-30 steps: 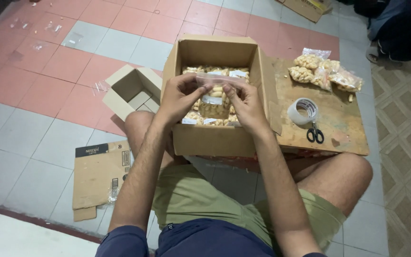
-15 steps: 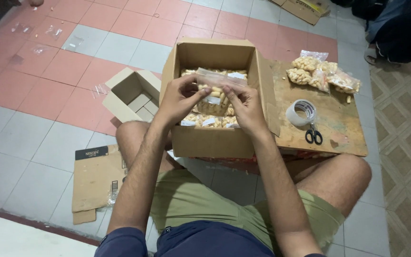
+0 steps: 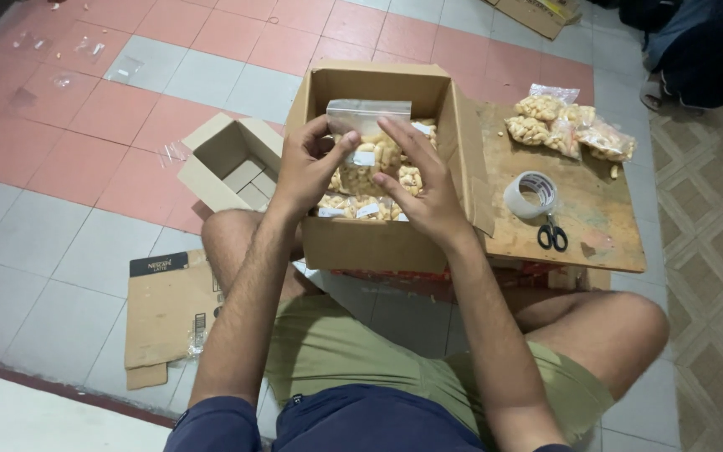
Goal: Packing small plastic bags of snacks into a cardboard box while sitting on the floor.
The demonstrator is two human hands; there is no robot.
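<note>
Both hands hold one clear bag of pale nuts upright over the open box. Left hand grips the bag's left edge, thumb on the front near a small white label and fingers curled behind. Right hand grips the right side, its fingers spread across the front and the forefinger reaching up to the bag's empty top strip. The bag hangs just above the other filled bags that lie packed in the box, each with a white label showing; whether its bottom touches them cannot be told.

The box sits on the tiled floor between the person's bare knees, its flaps standing open. Just left of it lies a smaller box, open and tipped on its side, with tiles showing through it. A flattened carton lies on the floor beside the left leg.

To the right of the big box a low wooden board serves as a counter. On its far end rests a pile of filled nut bags. Nearer, a roll of tape stands close to the box's right flap, and black-handled scissors lie just beside the roll. Another person in dark clothes sits at the top right corner, well apart from the work.
</note>
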